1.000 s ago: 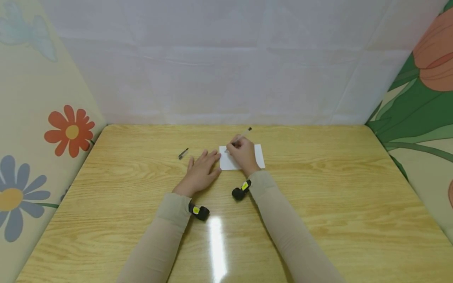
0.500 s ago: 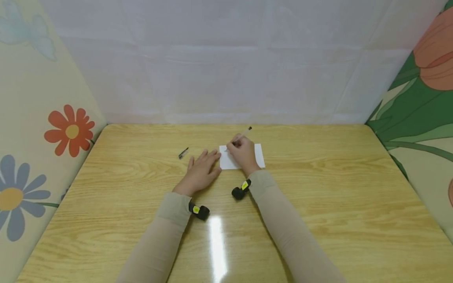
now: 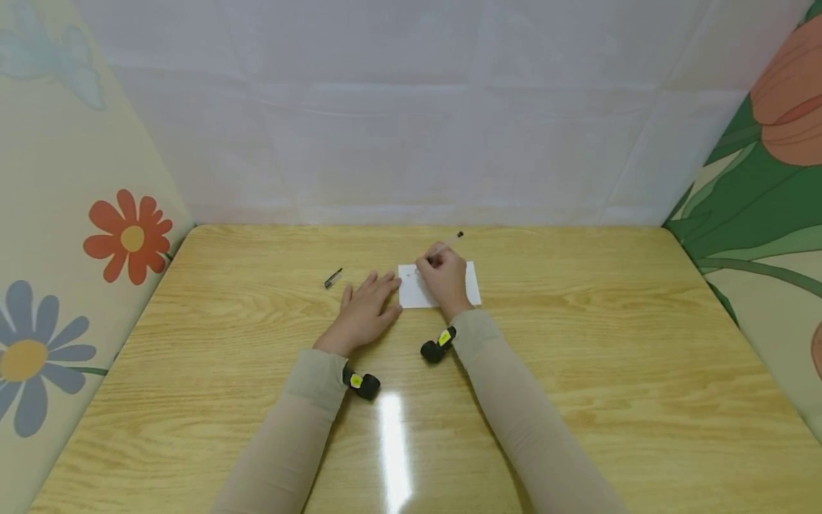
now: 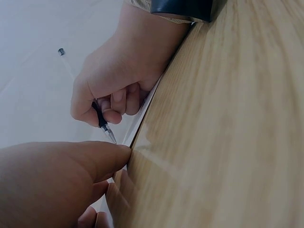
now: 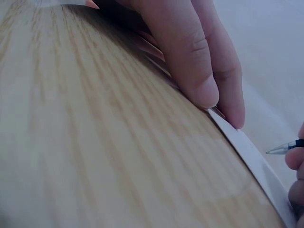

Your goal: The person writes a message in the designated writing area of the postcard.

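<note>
In the head view my right hand pinches a pen with a pale barrel and dark end, tilted over a small white sheet of paper. The left wrist view shows the pen's black grip and metal tip, pointing down at the paper. I cannot tell whether the tip touches the sheet. A small faint mark shows near the paper's upper left. My left hand lies with fingers spread, its fingertips at the paper's left edge. In the right wrist view those fingers touch the paper's edge.
A pen cap with a dark clip lies on the wood-grain table, left of the left hand. White cloth hangs behind the table, and flower-painted panels stand at both sides.
My right hand has shifted slightly right with the pen, and a small mark on the paper now shows left of it. The left hand stays in place.
</note>
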Demonstrator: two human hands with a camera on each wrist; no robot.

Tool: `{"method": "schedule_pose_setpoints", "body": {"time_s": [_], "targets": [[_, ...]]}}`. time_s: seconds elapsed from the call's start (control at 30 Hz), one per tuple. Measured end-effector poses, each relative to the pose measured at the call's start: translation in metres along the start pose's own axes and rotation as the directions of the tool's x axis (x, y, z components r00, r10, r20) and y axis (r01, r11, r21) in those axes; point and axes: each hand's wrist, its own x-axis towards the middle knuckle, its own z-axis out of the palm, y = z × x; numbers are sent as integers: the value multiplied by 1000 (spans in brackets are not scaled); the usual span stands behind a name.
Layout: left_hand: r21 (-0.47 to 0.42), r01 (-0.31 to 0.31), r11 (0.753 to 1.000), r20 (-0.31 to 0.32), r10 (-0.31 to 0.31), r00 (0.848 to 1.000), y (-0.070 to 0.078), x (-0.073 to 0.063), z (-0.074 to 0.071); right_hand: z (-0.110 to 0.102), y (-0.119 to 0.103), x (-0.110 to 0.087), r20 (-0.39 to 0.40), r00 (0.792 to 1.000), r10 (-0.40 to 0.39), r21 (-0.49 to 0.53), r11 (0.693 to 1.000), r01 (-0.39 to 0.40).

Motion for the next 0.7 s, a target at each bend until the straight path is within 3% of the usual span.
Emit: {"method": "schedule_pose_setpoints", "body": {"time_s": [0.23,0.7], "targets": [[6,0,1000,-5,0,1000,0,1,1,-1,1,-1,-23,999,26,11,1000,-26],[14,5,1000,-3,-5,1000,0,0,0,-4,-4,-1,64,993,98,68,992,-102]]}}
